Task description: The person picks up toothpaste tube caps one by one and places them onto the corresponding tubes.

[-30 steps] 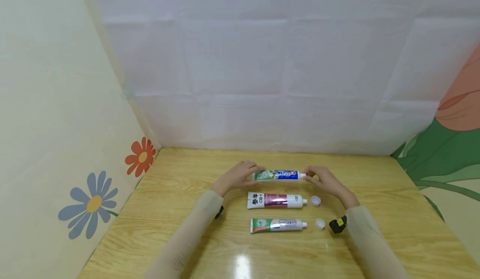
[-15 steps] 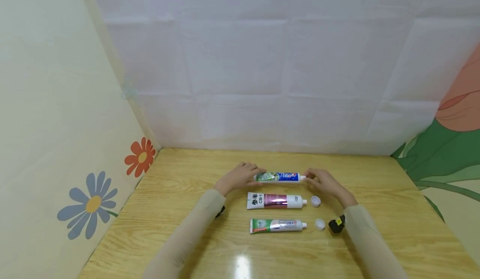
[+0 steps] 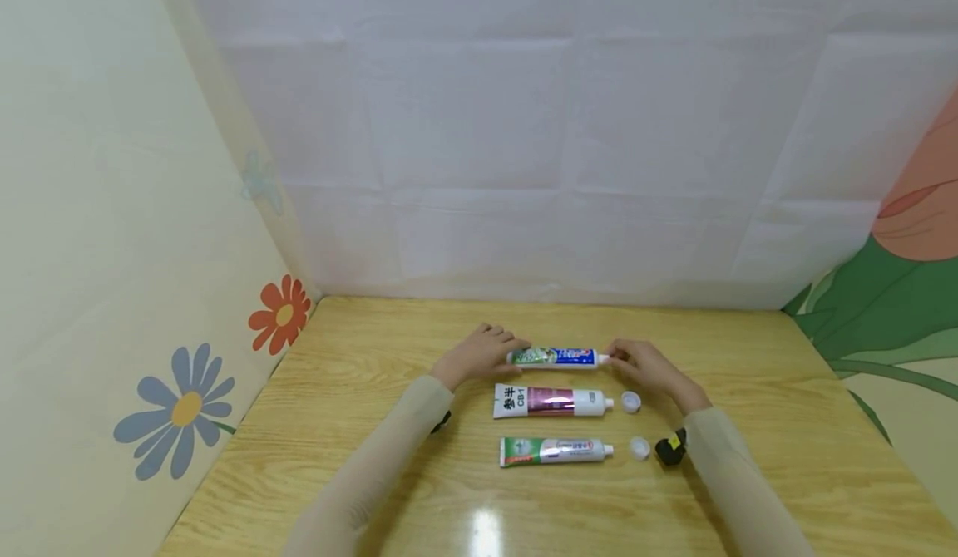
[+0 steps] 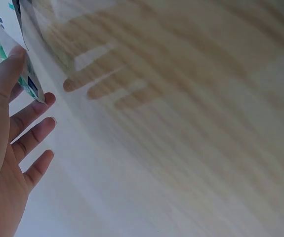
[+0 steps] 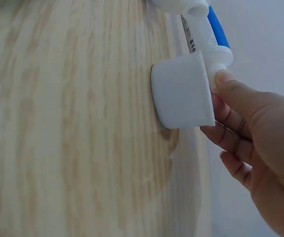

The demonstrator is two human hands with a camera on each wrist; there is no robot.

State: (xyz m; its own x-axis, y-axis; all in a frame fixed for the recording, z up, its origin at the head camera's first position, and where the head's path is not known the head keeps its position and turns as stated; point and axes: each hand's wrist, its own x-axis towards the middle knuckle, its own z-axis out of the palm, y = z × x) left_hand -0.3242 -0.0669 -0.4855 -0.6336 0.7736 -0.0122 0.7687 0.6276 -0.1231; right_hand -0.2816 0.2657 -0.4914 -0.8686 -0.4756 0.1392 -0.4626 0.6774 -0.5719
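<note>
A blue and green toothpaste tube (image 3: 557,358) lies crosswise between my hands, farthest back of three tubes. My left hand (image 3: 479,355) pinches its flat tail end between thumb and index finger, the other fingers (image 4: 35,136) spread loosely. At the opposite end my right hand (image 3: 653,366) pinches the white tip; the thumb (image 5: 230,86) presses right at the nozzle, and the fingers hide what lies beneath. Nearer to me is a pink and white tube (image 3: 550,401) with its nozzle bare. Nearest is a green and white tube (image 3: 557,451), also uncapped.
Two loose white caps, an upper cap (image 3: 631,401) and a lower cap (image 3: 639,448), sit right of the nearer tubes. One white cap (image 5: 181,91) stands large before the right wrist camera. The wooden table (image 3: 374,332) meets a white sheeted wall (image 3: 479,166) at the back.
Both hands have brought the blue and green tube slightly down and toward me, closer to the pink and white tube. The two nearer tubes and the loose caps have stayed put.
</note>
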